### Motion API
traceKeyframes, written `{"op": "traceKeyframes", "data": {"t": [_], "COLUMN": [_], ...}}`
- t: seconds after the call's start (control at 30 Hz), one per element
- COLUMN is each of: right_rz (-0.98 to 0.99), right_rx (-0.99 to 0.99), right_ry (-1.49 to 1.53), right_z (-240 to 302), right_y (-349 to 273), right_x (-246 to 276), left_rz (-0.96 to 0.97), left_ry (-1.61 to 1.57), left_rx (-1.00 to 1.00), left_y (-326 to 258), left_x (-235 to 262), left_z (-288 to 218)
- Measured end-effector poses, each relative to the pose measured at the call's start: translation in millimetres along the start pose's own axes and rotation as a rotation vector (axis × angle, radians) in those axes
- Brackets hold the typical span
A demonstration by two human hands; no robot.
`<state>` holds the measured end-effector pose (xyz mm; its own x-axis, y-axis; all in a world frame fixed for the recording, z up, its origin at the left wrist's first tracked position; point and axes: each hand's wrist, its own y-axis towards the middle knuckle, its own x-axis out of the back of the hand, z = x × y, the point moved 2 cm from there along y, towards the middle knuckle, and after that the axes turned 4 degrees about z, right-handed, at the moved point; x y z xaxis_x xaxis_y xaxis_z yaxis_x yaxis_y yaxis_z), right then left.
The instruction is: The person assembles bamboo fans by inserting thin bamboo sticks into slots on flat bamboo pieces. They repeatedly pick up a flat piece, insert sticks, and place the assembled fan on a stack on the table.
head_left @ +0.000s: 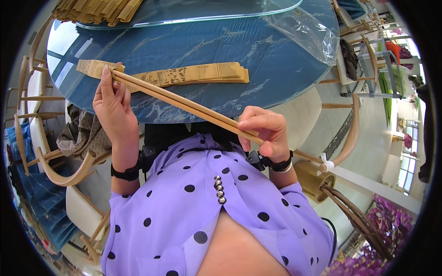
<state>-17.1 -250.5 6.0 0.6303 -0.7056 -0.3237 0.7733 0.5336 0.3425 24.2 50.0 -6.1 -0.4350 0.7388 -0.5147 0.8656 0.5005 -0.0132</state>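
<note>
A pair of light wooden chopsticks (184, 102) slants across in front of me, from upper left to lower right. My left hand (113, 103) pinches a tan printed paper sleeve (92, 67) at their far left end. Whether the tips are inside the sleeve or just against it, I cannot tell. At the near end, my right hand (264, 126) grips the chopsticks between thumb and fingers. Beyond them, a fanned row of flat tan paper sleeves (198, 73) lies on the blue marbled table (170, 46).
A bundle of filled tan sleeves (99, 10) is at the far left, by a glass panel with a rounded edge (193, 19). Crumpled clear plastic (306, 34) lies at the far right. Wooden chairs (352, 133) stand on both sides, one with a patterned brown cloth (85, 138).
</note>
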Motion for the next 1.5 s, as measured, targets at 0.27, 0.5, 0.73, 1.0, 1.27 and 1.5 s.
{"op": "traceKeyframes", "data": {"t": [0.27, 0.5, 0.73, 1.0, 1.27, 1.5], "right_rz": [-0.018, -0.143, -0.302, -0.084, -0.154, -0.183], "right_rx": [0.056, 0.077, -0.024, -0.101, -0.426, -0.492], "right_ry": [0.041, -0.260, -1.078, -1.194, -0.750, -0.606], "right_z": [-2.7, 1.0, 4.5, 2.8, -7.4, -10.8], "right_y": [2.4, 2.2, 6.8, -3.0, -13.8, -20.1], "right_x": [10.8, 10.2, -10.6, -17.2, -26.8, -24.1], "left_rz": [-0.039, -0.112, -0.029, 0.164, 0.250, 0.291], "left_ry": [-0.015, -0.018, -0.021, 0.069, 0.227, 0.129], "left_rx": [0.029, -0.005, -0.077, -0.049, -0.056, -0.035], "left_y": [-6.3, -4.6, -9.9, -25.7, -34.0, -25.3], "left_x": [-10.5, -9.0, -5.0, -16.4, -15.7, -27.4], "left_z": [-4.3, -8.5, -2.6, -0.9, 5.3, -10.9]}}
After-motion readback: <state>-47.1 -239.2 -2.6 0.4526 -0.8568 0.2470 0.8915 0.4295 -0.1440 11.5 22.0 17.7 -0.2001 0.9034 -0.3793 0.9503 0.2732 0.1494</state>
